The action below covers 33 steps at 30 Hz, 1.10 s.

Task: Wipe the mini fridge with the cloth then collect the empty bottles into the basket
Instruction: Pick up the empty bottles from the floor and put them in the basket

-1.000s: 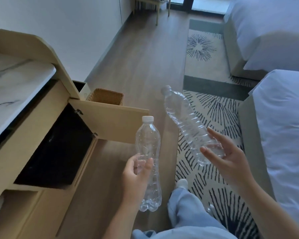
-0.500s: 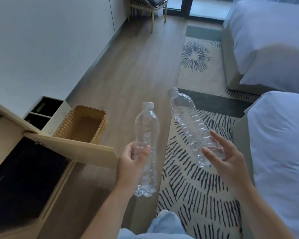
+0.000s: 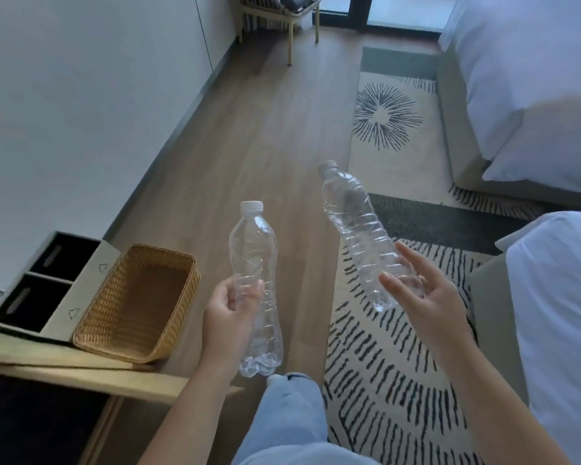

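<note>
Head view: an upright clear bottle (image 3: 256, 283) with a white cap is gripped around its middle by the left hand (image 3: 230, 317), fingers closed. A tilted bottle (image 3: 359, 229) is held at its base by the right hand (image 3: 423, 297), fingers loosely curled. The wicker basket (image 3: 182, 310) is seen on the floor left of the hands, beside the open cabinet door (image 3: 81, 374).

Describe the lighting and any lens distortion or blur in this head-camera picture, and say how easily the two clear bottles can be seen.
Head view: soft daylight enters from the glass door at the top; wide-angle bending tilts the wall and beds; little blur. The left hand's bottle and the right hand's bottle are transparent, showing mainly by pale highlights against the floor.
</note>
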Each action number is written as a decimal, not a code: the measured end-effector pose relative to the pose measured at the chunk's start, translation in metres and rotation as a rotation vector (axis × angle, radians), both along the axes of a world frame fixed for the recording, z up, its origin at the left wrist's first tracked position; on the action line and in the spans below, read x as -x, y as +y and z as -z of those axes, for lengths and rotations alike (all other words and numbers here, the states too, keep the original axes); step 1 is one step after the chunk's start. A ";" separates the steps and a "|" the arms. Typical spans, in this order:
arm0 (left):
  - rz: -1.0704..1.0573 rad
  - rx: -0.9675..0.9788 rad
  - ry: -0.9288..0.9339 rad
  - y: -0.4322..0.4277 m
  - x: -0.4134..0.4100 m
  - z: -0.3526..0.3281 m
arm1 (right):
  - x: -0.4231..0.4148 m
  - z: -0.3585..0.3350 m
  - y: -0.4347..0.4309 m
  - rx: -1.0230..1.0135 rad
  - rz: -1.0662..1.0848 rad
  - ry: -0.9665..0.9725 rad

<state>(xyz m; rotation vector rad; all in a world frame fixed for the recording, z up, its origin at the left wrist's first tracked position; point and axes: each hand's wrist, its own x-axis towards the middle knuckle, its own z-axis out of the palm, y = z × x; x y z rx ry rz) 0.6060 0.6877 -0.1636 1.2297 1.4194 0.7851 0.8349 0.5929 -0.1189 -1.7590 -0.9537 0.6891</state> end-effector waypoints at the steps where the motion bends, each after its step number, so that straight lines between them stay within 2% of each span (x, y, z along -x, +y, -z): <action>1: 0.004 0.006 -0.011 0.019 -0.006 -0.002 | -0.002 -0.001 0.019 0.000 -0.010 0.004; 7: -0.041 -0.009 -0.010 0.107 -0.032 -0.006 | -0.017 -0.002 0.115 0.034 -0.104 -0.018; 12: -0.162 0.014 -0.008 0.161 -0.045 0.003 | -0.040 0.012 0.189 0.054 -0.166 0.050; 22: -0.565 -0.041 0.058 0.274 -0.073 -0.008 | -0.082 0.014 0.406 0.065 -0.545 0.127; 26: -0.781 -0.073 0.112 0.291 -0.058 -0.014 | -0.062 0.010 0.487 0.070 -0.740 0.109; 33: -1.027 -0.017 0.165 0.299 0.002 0.008 | 0.028 0.021 0.555 0.142 -0.938 0.172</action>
